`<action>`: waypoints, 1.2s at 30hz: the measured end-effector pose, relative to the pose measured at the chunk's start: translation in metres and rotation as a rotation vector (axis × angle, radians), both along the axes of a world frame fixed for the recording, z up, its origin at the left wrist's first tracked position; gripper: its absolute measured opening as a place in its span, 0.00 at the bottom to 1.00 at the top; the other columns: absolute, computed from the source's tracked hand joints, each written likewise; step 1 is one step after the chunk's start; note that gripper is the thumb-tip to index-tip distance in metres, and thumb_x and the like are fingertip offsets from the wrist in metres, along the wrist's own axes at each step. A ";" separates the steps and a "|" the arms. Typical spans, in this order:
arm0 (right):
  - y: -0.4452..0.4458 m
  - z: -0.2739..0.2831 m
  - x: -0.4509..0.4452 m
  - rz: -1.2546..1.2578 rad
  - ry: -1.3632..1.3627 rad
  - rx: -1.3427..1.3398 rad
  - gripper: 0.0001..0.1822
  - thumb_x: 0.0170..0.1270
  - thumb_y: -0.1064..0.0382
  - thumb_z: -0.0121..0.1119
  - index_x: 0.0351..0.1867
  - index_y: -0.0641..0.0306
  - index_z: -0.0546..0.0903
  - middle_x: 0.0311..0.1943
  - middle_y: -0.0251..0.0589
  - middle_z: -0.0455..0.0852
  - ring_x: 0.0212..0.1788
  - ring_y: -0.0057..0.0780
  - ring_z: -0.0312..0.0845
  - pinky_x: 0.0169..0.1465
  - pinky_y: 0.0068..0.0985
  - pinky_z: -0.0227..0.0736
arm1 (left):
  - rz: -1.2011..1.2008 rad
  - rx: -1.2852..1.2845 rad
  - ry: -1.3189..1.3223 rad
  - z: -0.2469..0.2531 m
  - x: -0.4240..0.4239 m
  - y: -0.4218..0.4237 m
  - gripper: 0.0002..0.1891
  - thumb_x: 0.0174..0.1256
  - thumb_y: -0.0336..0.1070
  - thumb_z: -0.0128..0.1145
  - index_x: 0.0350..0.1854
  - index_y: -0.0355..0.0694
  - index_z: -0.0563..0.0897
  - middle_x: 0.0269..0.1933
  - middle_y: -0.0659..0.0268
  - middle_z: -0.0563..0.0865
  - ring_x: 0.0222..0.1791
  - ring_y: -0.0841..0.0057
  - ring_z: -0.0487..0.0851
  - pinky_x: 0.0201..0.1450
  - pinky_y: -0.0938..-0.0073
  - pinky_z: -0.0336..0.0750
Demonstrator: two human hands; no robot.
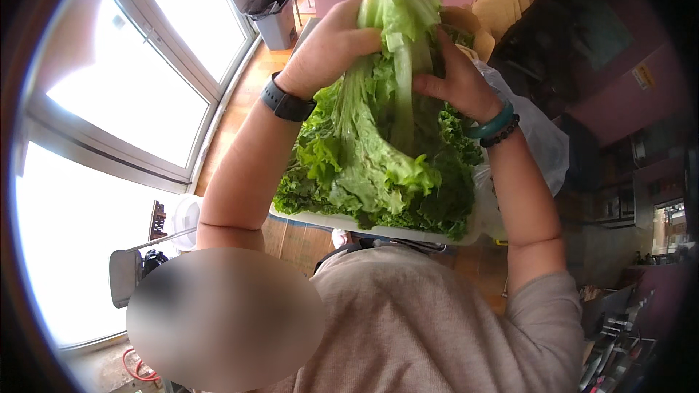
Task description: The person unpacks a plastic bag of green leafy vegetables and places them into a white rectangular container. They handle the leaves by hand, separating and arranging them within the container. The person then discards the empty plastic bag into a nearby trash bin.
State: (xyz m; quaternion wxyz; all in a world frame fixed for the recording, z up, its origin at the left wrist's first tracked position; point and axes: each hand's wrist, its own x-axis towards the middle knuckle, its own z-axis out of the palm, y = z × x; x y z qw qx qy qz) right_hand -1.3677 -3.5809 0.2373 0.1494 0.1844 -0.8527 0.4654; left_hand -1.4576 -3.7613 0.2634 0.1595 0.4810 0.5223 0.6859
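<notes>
A head of green leaf lettuce (377, 120) is held up between my two hands, its base end at the top and its leaves hanging down towards me. My left hand (341, 46), with a dark watch at the wrist, grips it from the left near the base. On the other side my right hand (456, 68), wearing a teal bangle and a dark beaded bracelet, clasps the stalks; some of its fingers are hidden behind leaves. Below lies a white plastic tray (327, 220) heaped with curly green leaves (306, 188).
A clear plastic bag (538, 131) lies right of the tray, with an open cardboard box (505, 5) beyond. Towards the upper left stands a grey bin (276, 24) with a black liner, near glazed doors (180, 65). Flattened cardboard (295, 243) shows below the tray.
</notes>
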 end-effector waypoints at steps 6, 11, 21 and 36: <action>0.011 -0.006 0.008 -0.002 -0.161 -0.095 0.35 0.47 0.56 0.67 0.54 0.70 0.67 0.45 0.44 0.77 0.49 0.31 0.72 0.54 0.27 0.65 | 0.284 -0.179 0.587 -0.013 -0.007 0.010 0.20 0.49 0.28 0.52 0.47 0.30 0.72 0.33 0.57 0.80 0.36 0.68 0.79 0.42 0.73 0.73; 0.020 -0.012 0.012 0.056 -0.132 -0.249 0.33 0.44 0.58 0.68 0.51 0.71 0.70 0.42 0.39 0.78 0.46 0.25 0.72 0.51 0.25 0.66 | 0.093 -0.477 0.544 0.008 -0.013 -0.004 0.20 0.48 0.27 0.54 0.48 0.33 0.74 0.33 0.59 0.81 0.35 0.72 0.79 0.40 0.73 0.74; 0.042 -0.005 0.044 -0.222 -0.240 -0.772 0.24 0.55 0.55 0.58 0.50 0.69 0.72 0.42 0.41 0.78 0.43 0.26 0.75 0.47 0.23 0.69 | 0.178 -0.241 0.260 0.039 -0.057 -0.053 0.17 0.59 0.26 0.48 0.51 0.34 0.74 0.40 0.64 0.81 0.37 0.81 0.79 0.43 0.81 0.75; 0.014 -0.107 0.056 -0.385 -0.475 0.198 0.42 0.61 0.34 0.37 0.64 0.70 0.53 0.46 0.65 0.74 0.53 0.49 0.70 0.57 0.32 0.66 | -0.004 -0.224 0.315 0.045 -0.008 0.045 0.19 0.59 0.28 0.45 0.54 0.35 0.72 0.40 0.64 0.79 0.37 0.80 0.78 0.41 0.80 0.74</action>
